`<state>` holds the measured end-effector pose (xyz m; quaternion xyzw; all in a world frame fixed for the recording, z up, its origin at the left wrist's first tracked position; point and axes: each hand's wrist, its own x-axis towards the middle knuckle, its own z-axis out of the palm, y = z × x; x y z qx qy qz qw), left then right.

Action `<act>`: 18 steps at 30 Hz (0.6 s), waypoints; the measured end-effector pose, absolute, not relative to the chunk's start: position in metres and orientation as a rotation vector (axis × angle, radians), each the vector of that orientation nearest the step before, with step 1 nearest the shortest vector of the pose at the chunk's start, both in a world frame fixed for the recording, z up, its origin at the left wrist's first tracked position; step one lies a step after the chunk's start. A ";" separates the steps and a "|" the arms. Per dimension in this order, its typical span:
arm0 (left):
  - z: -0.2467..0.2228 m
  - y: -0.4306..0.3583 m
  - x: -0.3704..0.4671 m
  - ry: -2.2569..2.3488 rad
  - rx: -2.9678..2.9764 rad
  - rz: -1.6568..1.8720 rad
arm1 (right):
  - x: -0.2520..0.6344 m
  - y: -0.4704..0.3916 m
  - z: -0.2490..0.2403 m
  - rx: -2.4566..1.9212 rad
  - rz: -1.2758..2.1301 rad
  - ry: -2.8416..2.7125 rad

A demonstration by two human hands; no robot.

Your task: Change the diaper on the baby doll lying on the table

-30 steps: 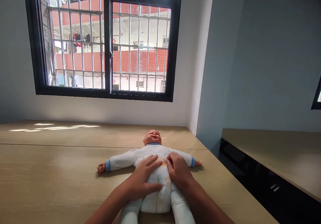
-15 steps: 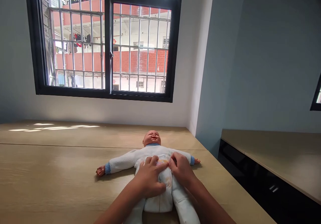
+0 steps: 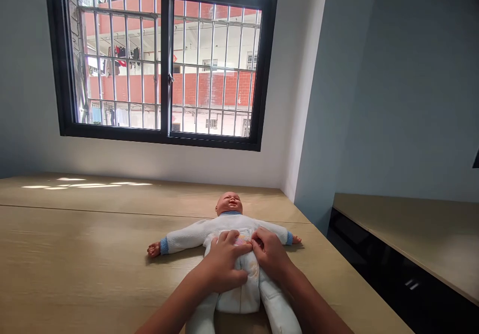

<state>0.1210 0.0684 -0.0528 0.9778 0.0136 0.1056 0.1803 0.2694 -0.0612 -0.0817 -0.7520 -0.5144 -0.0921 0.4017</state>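
A baby doll point(image 3: 229, 203) lies on its back on the wooden table, head away from me and arms spread. It wears a white outfit point(image 3: 187, 235) with blue collar and cuffs and a coloured print on the front. My left hand point(image 3: 226, 263) rests flat on the doll's belly with fingers spread. Beside it, my right hand point(image 3: 270, 252) pinches at the outfit's front near the print, its fingers bent together. The fingertips of both hands nearly meet; what lies between the right fingertips is too small to make out.
The light wooden table point(image 3: 93, 254) has a seam across it and sunlit patches at the back left. Behind it stands a wall with a barred window point(image 3: 168, 64). Another table point(image 3: 411, 224) with a dark side is at the right, across a gap.
The whole view has shifted slightly, so the doll and window appear a little further right. Both hands keep nearly the same place on the doll.
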 end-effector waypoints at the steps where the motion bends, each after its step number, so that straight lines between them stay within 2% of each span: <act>1: -0.052 0.070 0.120 0.028 2.745 0.286 | 0.270 -0.061 -0.081 -1.880 -0.214 -1.323; 7: -0.049 0.089 0.114 -0.053 2.517 0.240 | 0.269 -0.066 -0.077 -1.749 -0.089 -1.433; 11: -0.055 0.106 0.115 -0.106 2.287 0.405 | 0.268 -0.069 -0.075 -1.706 -0.166 -1.385; 16: -0.064 0.113 0.121 -0.038 2.200 0.552 | 0.264 -0.069 -0.077 -1.769 -0.009 -1.458; 18: -0.064 0.112 0.122 0.003 2.236 0.609 | 0.263 -0.070 -0.076 -1.764 -0.048 -1.418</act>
